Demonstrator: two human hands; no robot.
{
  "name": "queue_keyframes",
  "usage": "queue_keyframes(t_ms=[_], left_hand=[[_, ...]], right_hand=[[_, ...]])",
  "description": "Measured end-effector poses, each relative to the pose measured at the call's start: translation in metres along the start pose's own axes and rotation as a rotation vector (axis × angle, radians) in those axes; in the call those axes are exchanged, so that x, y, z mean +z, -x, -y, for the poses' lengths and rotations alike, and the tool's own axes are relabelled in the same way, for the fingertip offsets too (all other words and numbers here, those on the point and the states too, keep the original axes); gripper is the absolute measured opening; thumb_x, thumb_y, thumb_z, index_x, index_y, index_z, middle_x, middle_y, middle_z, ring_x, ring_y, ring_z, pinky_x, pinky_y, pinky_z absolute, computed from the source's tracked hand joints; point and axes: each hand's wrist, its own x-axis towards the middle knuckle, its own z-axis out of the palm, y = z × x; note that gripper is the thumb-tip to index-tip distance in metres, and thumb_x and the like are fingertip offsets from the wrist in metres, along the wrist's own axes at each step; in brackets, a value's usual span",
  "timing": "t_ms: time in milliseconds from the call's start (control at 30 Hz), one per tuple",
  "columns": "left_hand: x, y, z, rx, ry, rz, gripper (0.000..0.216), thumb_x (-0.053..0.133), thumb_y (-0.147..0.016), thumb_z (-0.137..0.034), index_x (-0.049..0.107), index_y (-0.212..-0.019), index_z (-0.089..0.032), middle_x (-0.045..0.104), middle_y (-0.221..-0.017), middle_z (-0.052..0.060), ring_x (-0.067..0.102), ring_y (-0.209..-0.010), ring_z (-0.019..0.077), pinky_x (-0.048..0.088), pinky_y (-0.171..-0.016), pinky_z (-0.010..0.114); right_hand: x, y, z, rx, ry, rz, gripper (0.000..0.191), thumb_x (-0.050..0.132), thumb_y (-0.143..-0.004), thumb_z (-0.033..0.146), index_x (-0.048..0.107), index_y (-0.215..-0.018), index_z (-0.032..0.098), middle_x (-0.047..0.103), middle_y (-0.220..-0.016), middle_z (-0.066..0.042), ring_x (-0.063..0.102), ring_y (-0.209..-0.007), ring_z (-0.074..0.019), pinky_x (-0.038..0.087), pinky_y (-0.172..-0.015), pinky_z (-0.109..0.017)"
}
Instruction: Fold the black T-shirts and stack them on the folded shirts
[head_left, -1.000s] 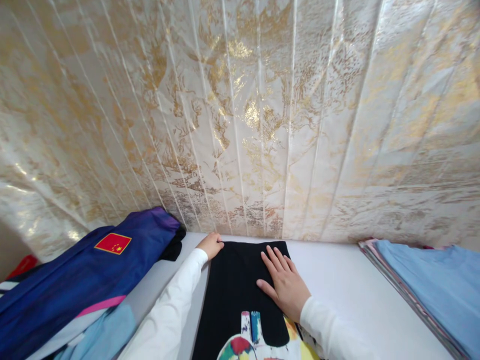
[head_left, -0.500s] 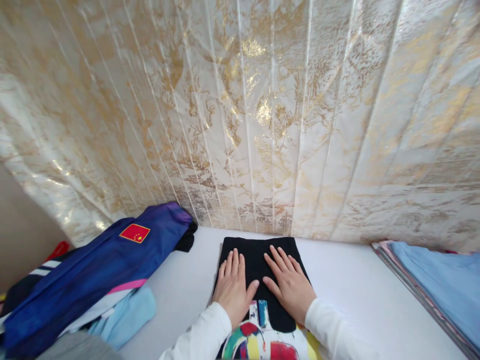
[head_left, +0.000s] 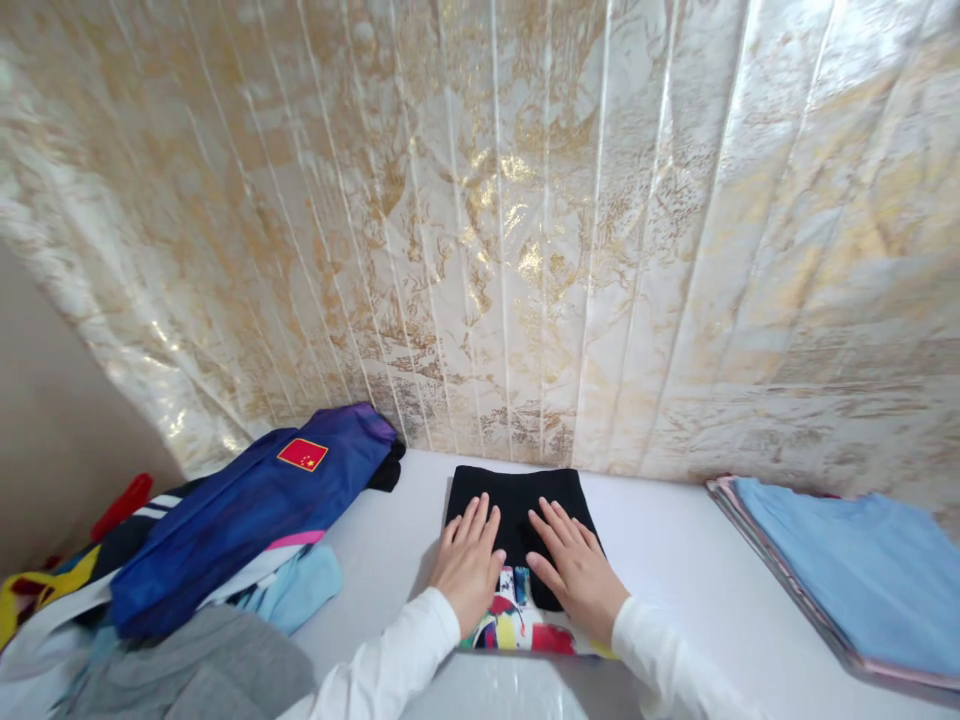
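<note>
A folded black garment (head_left: 517,495) with a colourful print (head_left: 517,630) on its near part lies on the white table (head_left: 675,570), close to the wall. My left hand (head_left: 469,565) rests flat on its left half, fingers stretched out. Beside it, my right hand (head_left: 577,570) presses flat on the right half, fingers spread. Both arms wear white sleeves. Neither hand holds anything.
A heap of clothes lies at the left, topped by a dark blue jacket (head_left: 247,510) with a red flag patch, over light blue and grey pieces. A stack of folded garments (head_left: 847,570), light blue on top, sits at the right. A gold-patterned curtain (head_left: 480,230) hangs behind.
My left hand came from the garment's far left corner to lie flat next to the right hand. Both hands slid a little toward me. The near end of the garment now shows.
</note>
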Motion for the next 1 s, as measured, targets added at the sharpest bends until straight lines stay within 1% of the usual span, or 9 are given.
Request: queue_keyframes(t_ms=[133,267,367,533,633,767,867,933,1000], left_hand=[[0.010,0.019,-0.014,0.036,0.030,0.005,0.056,0.035,-0.094,-0.038,0.029,-0.144,-0.014,0.015,-0.152,0.011,0.013,-0.141,0.0246,0.022,-0.111,0.045],[0.016,0.026,-0.013,0.035,0.040,-0.011,0.056,0.034,-0.095,-0.040,0.029,-0.145,-0.016,0.013,-0.153,0.011,0.010,-0.141,0.0272,0.020,-0.111,0.048],[0.013,0.037,-0.011,0.048,0.048,0.008,0.057,0.034,-0.094,-0.043,0.028,-0.145,-0.018,0.014,-0.153,0.011,0.012,-0.140,0.0276,0.022,-0.111,0.047],[0.004,0.040,-0.018,0.006,0.079,0.075,0.066,0.032,-0.091,-0.037,0.017,-0.145,-0.002,0.008,-0.152,0.014,0.008,-0.141,0.0256,0.019,-0.112,0.043],[0.006,0.020,-0.026,0.010,0.091,0.038,0.063,0.032,-0.091,-0.036,0.024,-0.144,-0.004,0.008,-0.152,0.014,0.008,-0.141,0.0244,0.017,-0.113,0.041],[0.022,-0.004,-0.030,-0.037,0.108,-0.011,0.070,0.033,-0.091,-0.050,0.027,-0.144,-0.006,0.011,-0.151,0.018,0.008,-0.140,0.0292,0.016,-0.112,0.045],[0.035,-0.007,-0.024,-0.051,0.122,-0.082,0.070,0.040,-0.086,-0.059,0.028,-0.145,-0.022,0.009,-0.153,0.014,0.002,-0.140,0.0336,0.010,-0.111,0.053],[0.039,-0.005,-0.019,-0.041,0.139,-0.112,0.069,0.044,-0.084,-0.062,0.028,-0.144,-0.032,0.007,-0.154,0.010,-0.001,-0.139,0.0347,0.008,-0.110,0.056],[0.037,-0.007,-0.012,-0.027,0.150,-0.086,0.073,0.046,-0.081,-0.066,0.028,-0.144,-0.034,0.008,-0.154,0.011,0.000,-0.139,0.0362,0.009,-0.109,0.056]], right_hand=[[0.011,0.027,0.005,-0.036,0.026,-0.014,0.060,0.028,-0.093,0.054,0.030,-0.144,0.023,0.017,-0.153,-0.003,0.014,-0.141,-0.0229,0.020,-0.113,-0.045],[0.021,0.044,0.004,0.009,0.067,-0.068,0.059,0.034,-0.092,0.052,0.029,-0.144,0.025,0.017,-0.153,-0.003,0.016,-0.141,-0.0251,0.020,-0.112,-0.047],[0.024,0.060,0.006,0.027,0.070,-0.057,0.064,0.033,-0.091,0.056,0.028,-0.145,0.022,0.016,-0.153,-0.005,0.016,-0.140,-0.0271,0.021,-0.112,-0.048],[0.010,0.074,0.008,0.036,0.024,0.067,0.071,0.027,-0.090,0.061,0.029,-0.144,0.015,0.018,-0.151,-0.006,0.018,-0.140,-0.0259,0.023,-0.113,-0.044],[-0.003,0.053,0.005,0.037,0.023,0.073,0.066,0.026,-0.093,0.054,0.030,-0.144,0.013,0.019,-0.151,-0.008,0.019,-0.140,-0.0243,0.023,-0.112,-0.042],[-0.004,0.001,-0.011,0.020,0.038,0.056,0.060,0.031,-0.093,0.047,0.032,-0.144,0.014,0.022,-0.151,-0.009,0.018,-0.140,-0.0245,0.022,-0.112,-0.042],[0.004,-0.038,-0.030,0.048,0.063,-0.006,0.059,0.035,-0.092,0.050,0.034,-0.143,0.021,0.023,-0.152,-0.005,0.017,-0.141,-0.0232,0.021,-0.112,-0.040],[0.010,-0.059,-0.043,0.103,0.081,-0.059,0.058,0.035,-0.092,0.050,0.035,-0.143,0.022,0.024,-0.152,-0.005,0.016,-0.141,-0.0243,0.021,-0.111,-0.041],[0.016,-0.074,-0.055,0.157,0.087,-0.092,0.057,0.033,-0.093,0.048,0.037,-0.142,0.019,0.027,-0.152,-0.007,0.013,-0.141,-0.0265,0.019,-0.111,-0.043]])
